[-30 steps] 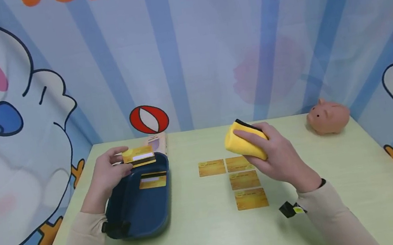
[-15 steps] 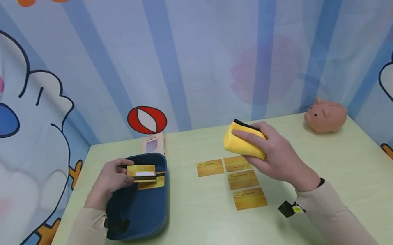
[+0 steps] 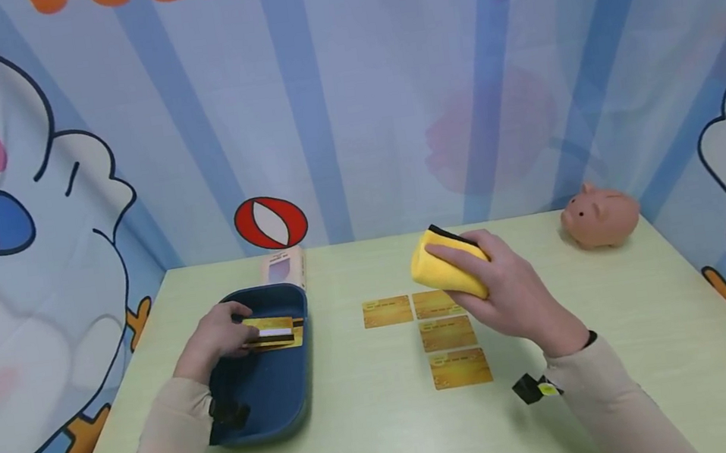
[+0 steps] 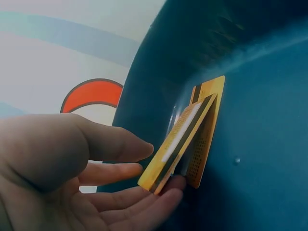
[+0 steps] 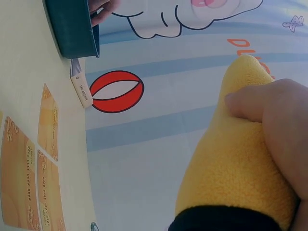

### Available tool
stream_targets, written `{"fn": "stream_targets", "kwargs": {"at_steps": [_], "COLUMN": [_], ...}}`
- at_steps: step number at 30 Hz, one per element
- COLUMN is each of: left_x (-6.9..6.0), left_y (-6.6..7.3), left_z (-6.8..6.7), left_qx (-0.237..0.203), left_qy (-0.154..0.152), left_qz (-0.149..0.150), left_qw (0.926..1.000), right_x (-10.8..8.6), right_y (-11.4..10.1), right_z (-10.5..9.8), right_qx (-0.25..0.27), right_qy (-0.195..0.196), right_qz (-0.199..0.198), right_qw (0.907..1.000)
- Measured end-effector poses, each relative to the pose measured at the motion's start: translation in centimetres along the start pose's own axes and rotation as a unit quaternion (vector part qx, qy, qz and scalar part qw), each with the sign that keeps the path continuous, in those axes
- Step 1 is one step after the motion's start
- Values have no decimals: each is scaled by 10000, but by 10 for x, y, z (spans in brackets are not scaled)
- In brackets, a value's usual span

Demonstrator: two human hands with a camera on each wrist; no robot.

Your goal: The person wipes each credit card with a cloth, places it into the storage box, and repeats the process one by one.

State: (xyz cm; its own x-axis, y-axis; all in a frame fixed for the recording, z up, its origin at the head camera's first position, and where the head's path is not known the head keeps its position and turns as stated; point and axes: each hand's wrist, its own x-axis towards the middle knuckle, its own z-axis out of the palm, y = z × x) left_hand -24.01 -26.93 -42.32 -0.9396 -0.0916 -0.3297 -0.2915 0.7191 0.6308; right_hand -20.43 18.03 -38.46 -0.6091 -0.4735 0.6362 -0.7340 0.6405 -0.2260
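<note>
In the head view my left hand [image 3: 219, 333] is down inside the dark blue tray [image 3: 270, 407] at its far left. Beside its fingers a gold card [image 3: 269, 329] leans over another gold card [image 4: 206, 144]. The left wrist view has the thumb tip slightly apart from the leaning card, with the other fingertips [image 4: 168, 199] at its lower end. My right hand [image 3: 517, 298] grips a bunched, fuzzy yellow cloth [image 3: 447, 265] with black edging, raised over the table. Beneath it, a gold card [image 3: 438, 303] is partly covered by the cloth and hand.
More gold cards, one at the left [image 3: 386, 311], one in the middle [image 3: 447, 333] and one nearest [image 3: 460, 368], lie face up on the pale green table [image 3: 377, 439]. A small box [image 3: 286, 267] stands behind the tray. A pink piggy bank [image 3: 600, 216] sits at the back right.
My left hand has come down into the tray with the card, which now leans on the one lying there, and the thumb has parted from it. The right hand stays nearly still with the cloth.
</note>
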Motion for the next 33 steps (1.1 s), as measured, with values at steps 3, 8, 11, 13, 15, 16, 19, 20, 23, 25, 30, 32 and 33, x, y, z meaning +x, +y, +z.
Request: {"fn": "stream_targets", "kwargs": {"at_steps": [3,8,11,13,15,16,19,20,23,25,30,32,33], "left_x": [1,2,2,1,1,1,0,0,0,0,-1,-1,-1], "left_y": [2,3,5,6,8,9,11,11,11,11,12,13,13], "left_z": [2,2,2,2,2,3,3,3,3,3,3,3,3], "left_qx": [150,213,193,182,198,203,205,205,190,191,190,151,131], "left_qy": [2,-40,-77,-89,-108,-121,-135,-138,-125,-119,-145,-165,-172], "left_qz": [-94,-165,-252,-327,-360,-367,-397,-399,-419,-429,-458,-479,-489], "left_qw": [9998,9996,9995,9993,9991,9990,9989,9989,9989,9988,9987,9986,9986], "right_x": [0,0,0,0,0,0,0,0,0,0,-1,0,0], "right_y": [0,-1,-1,0,0,0,0,0,0,-1,-1,-1,-1], "right_z": [-1,-1,-2,-2,-2,-3,-3,-3,-3,-3,-4,-4,-4], "right_qx": [3,11,15,11,4,3,0,0,-4,-2,8,11,13], "right_qy": [-8,-37,-45,-49,-60,-61,-63,-63,-77,-87,-86,-85,-87], "right_qz": [-1,-9,-15,-12,-8,-3,16,19,17,11,7,9,9], "right_qw": [10000,10000,10000,10000,10000,10000,10000,10000,10000,10000,10000,10000,10000]}}
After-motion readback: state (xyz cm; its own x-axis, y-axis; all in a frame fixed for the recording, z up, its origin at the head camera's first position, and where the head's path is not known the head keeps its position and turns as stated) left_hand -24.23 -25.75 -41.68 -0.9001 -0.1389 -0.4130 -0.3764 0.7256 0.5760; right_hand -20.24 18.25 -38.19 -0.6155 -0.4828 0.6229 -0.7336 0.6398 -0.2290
